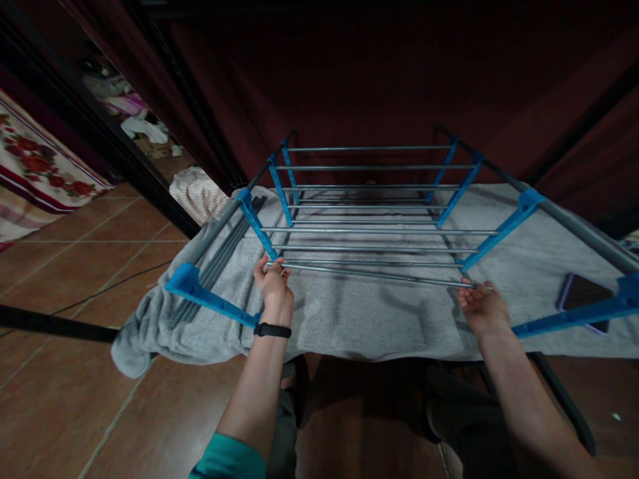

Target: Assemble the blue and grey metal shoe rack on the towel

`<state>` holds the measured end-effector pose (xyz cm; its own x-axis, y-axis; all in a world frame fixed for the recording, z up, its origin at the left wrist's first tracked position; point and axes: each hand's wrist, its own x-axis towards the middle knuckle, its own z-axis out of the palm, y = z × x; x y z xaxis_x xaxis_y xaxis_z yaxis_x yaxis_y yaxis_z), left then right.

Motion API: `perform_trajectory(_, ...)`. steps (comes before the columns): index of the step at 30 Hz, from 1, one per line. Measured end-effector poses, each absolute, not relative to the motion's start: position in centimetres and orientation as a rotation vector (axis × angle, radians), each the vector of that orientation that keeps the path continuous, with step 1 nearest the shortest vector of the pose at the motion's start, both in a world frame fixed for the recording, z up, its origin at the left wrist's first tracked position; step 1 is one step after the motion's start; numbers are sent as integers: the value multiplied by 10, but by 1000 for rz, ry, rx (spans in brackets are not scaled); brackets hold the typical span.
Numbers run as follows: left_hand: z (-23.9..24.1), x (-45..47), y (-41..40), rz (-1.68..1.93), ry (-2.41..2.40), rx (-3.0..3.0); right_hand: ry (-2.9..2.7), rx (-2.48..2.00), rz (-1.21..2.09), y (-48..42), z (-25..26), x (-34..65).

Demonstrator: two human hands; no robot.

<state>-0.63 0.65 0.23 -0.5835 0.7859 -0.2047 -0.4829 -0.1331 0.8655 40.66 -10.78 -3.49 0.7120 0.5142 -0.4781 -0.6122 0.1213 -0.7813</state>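
A rack with blue plastic brackets (257,226) and thin metal rods lies on a grey towel (349,313). My left hand (273,286) is closed on the left end of the nearest rod (374,273), beside a blue bracket. At that rod's right end, my right hand (482,307) pinches it, close to another blue bracket (499,229). The rod runs slightly slanted between my hands. A black band sits on my left wrist.
A dark phone (582,296) lies on the towel at the right. Several loose grey poles (219,259) rest at the rack's left side. A dark red curtain hangs behind. A brown tiled floor (64,266) with a black cable spreads to the left.
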Motion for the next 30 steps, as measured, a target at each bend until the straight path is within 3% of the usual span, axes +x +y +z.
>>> perform_trajectory(30, 8, 25, -5, 1645, 1094, 321, 65, -1177, 867, -104, -44, 410)
